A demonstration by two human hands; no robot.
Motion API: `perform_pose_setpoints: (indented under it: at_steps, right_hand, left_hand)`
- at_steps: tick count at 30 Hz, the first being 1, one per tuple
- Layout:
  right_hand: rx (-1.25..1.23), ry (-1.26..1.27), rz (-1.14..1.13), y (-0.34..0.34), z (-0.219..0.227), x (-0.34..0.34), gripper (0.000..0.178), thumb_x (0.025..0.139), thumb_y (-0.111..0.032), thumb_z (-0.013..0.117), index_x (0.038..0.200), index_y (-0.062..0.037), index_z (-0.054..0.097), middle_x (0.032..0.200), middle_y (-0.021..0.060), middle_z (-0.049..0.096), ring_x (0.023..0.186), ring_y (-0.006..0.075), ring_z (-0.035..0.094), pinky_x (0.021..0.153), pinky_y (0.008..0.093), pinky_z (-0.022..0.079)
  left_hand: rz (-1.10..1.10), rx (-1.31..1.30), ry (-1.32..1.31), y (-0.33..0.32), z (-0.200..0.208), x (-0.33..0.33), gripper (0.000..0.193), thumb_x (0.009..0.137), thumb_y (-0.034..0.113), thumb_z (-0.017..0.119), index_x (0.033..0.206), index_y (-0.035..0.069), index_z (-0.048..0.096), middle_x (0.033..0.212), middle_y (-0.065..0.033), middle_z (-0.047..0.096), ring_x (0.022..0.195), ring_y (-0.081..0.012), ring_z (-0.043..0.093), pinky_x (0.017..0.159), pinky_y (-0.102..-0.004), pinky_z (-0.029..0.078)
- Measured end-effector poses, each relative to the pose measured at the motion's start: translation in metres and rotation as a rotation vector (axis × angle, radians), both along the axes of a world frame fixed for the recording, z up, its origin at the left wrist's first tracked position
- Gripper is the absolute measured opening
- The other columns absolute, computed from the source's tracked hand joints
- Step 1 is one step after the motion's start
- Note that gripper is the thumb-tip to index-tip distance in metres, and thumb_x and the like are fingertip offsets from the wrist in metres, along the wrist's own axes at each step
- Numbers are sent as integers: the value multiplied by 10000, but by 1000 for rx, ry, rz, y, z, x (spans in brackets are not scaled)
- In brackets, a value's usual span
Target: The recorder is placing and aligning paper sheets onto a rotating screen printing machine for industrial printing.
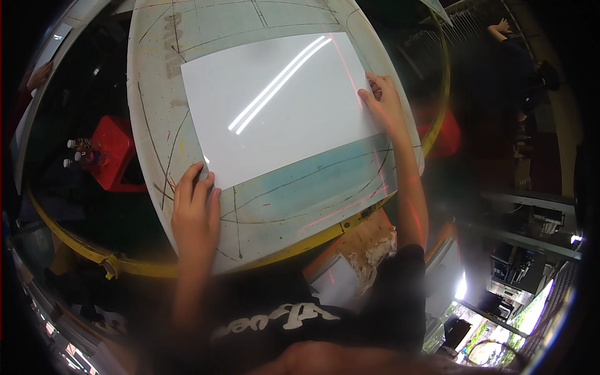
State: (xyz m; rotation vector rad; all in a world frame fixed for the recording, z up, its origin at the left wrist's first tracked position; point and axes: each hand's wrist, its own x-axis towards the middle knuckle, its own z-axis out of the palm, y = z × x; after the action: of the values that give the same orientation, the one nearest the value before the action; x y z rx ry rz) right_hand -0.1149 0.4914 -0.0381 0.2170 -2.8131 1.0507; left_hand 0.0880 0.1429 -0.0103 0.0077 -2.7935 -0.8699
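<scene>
A glossy white rectangular sheet (284,119) lies slightly turned on a pale, paint-stained board (156,131) with curved dark lines drawn on it. Two bright light streaks reflect off the sheet. My left hand (195,209) is at the sheet's near left corner, its fingers stretched out and the tips touching the edge. At the right edge, my right hand (384,103) pinches the sheet, thumb on top and fingers around the side. Thin red light lines cross the sheet near that hand, the board and my right forearm.
A yellow curved rail (147,269) runs around the board. Red stools stand at left (112,153) and right (445,132); bottles (78,153) are by the left one. Crumpled pale material (375,250) lies below the board's near edge. Another person's hand (500,28) shows at upper right.
</scene>
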Motion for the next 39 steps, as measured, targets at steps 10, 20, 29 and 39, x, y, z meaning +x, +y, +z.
perform_pose_setpoints:
  at_steps: [10,20,29,39]
  right_hand:
    - [36,27,7,2,-1,0,442,793,-103,687,1209,0,578,1005,102,526,889,191,530,819,279,463]
    - [-11,17,-9,-8,-3,0,474,759,-110,707,1200,2,577,1030,113,511,924,222,520,841,307,451]
    - [207,280,-12,6,-26,12,474,813,-230,667,1273,-182,560,1251,182,449,1143,369,415,1006,438,339]
    - [495,211,-850,153,11,345,541,778,-248,691,1279,-128,525,1299,207,454,1160,384,449,965,479,373]
  left_hand:
    - [3,10,-14,1,0,-2,192,831,29,611,1020,-3,609,1215,-128,556,1093,-324,552,959,-412,428]
    - [13,-25,-22,-1,5,-1,207,814,-2,620,1021,-11,608,1221,-132,554,1135,-303,546,933,-368,450]
    - [-129,-161,-56,3,-8,9,297,927,76,465,1197,-26,533,1340,-172,471,1208,-346,486,968,-377,417]
    - [-690,25,235,1,-41,98,263,832,-40,549,1089,-16,601,1093,-203,603,1009,-374,583,859,-430,465]
